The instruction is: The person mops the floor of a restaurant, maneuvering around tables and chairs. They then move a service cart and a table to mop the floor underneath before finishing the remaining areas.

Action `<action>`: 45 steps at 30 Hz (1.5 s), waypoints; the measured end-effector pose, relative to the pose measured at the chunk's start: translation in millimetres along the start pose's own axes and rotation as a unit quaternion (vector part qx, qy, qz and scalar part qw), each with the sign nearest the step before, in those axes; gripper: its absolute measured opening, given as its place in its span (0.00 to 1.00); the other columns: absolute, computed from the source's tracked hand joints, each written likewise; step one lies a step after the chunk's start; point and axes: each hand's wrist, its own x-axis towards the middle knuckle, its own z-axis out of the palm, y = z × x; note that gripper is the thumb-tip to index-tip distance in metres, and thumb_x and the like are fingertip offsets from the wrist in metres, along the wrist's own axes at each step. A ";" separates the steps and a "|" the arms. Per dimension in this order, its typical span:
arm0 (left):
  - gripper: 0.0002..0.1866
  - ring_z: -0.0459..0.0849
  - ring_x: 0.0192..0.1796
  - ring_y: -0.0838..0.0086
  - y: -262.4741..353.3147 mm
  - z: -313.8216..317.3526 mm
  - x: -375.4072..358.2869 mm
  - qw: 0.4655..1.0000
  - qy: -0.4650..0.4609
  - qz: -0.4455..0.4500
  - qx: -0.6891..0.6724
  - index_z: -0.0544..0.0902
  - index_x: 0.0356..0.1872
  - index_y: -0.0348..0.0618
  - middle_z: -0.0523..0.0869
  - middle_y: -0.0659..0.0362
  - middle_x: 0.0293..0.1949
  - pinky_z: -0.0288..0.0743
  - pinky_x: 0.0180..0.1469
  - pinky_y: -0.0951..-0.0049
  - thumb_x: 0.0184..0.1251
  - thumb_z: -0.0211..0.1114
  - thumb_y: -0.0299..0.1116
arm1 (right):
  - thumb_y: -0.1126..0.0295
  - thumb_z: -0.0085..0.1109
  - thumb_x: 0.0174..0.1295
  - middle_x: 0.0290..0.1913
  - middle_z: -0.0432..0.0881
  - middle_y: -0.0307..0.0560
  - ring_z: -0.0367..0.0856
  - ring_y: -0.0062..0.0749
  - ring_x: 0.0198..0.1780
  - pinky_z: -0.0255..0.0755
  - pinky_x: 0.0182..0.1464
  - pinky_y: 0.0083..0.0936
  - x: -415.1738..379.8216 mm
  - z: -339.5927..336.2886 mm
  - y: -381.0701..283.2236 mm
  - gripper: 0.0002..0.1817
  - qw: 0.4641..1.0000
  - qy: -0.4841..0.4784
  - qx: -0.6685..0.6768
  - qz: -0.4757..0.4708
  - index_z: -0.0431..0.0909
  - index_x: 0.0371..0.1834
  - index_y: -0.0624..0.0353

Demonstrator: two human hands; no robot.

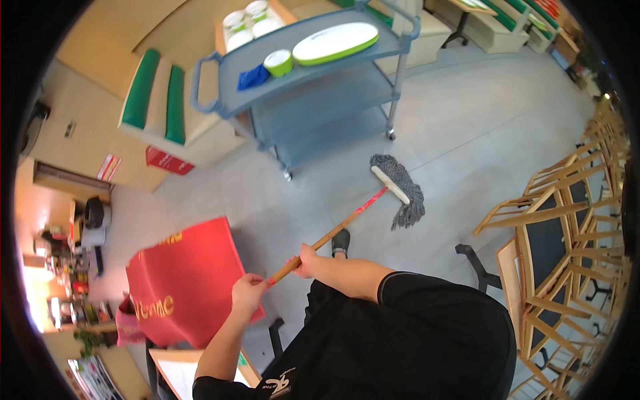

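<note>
A mop with a wooden handle (325, 239) slants across the middle of the view, red near its lower part. Its grey string head (405, 191), on a white bar, lies on the floor. My left hand (249, 293) is closed round the top end of the handle. Further down the handle, my right hand (305, 261) is wrapped round the wood. A dark shoe (341, 241) shows just beyond my right hand.
Ahead stands a grey-blue cart (320, 100) on casters, bearing a green-white tray, a cup and a blue cloth. A red mat (193, 280) hangs at left. Wooden chairs (553, 220) are stacked at right. A green-and-cream bench (157, 100) stands at upper left.
</note>
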 end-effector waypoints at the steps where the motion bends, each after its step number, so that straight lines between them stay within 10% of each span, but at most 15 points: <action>1: 0.19 0.75 0.17 0.77 14.5 -1.0 21.3 1.000 -0.003 0.018 0.002 0.79 0.29 0.36 0.79 0.59 0.20 0.68 0.21 0.76 0.42 0.67 0.43 | 0.51 0.42 0.58 0.33 0.63 0.47 0.67 0.39 0.31 0.70 0.39 0.42 -1.6 14.1 -21.1 0.23 1.000 -0.007 0.010 -0.013 0.56 0.44 0.60; 7: 0.20 0.74 0.21 0.76 103.8 25.2 72.0 0.968 -0.194 -0.022 -0.157 0.73 0.44 0.43 0.76 0.61 0.23 0.68 0.20 0.76 0.49 0.62 0.39 | 0.61 0.41 0.57 0.24 0.66 0.46 0.68 0.35 0.22 0.72 0.27 0.35 -19.1 23.8 -119.0 0.12 0.994 0.040 0.001 -0.097 0.62 0.31 0.61; 14: 0.13 0.70 0.18 0.83 167.1 93.7 98.4 0.811 -0.471 -0.245 -0.244 0.70 0.42 0.43 0.76 0.62 0.25 0.62 0.14 0.86 0.59 0.52 0.38 | 0.66 0.40 0.55 0.19 0.67 0.48 0.69 0.35 0.20 0.66 0.20 0.33 -43.3 -13.8 -192.3 0.10 0.969 0.121 -0.015 -0.214 0.64 0.24 0.62; 36: 0.18 0.63 0.11 0.86 413.9 206.3 153.9 0.814 -0.499 -0.281 -0.100 0.72 0.27 0.43 0.70 0.69 0.13 0.55 0.11 0.87 0.61 0.51 0.49 | 0.59 0.41 0.60 0.19 0.66 0.44 0.67 0.31 0.18 0.67 0.19 0.31 -161.5 -25.4 -452.6 0.14 0.988 0.050 0.018 -0.144 0.64 0.30 0.60; 45: 0.13 0.79 0.25 0.73 552.4 203.3 132.3 0.799 -0.473 -0.326 -0.178 0.74 0.38 0.44 0.80 0.59 0.26 0.76 0.31 0.76 0.64 0.48 0.41 | 0.57 0.42 0.61 0.21 0.68 0.43 0.71 0.31 0.20 0.73 0.25 0.31 -168.5 -24.5 -531.2 0.15 0.994 0.017 -0.019 -0.102 0.64 0.33 0.60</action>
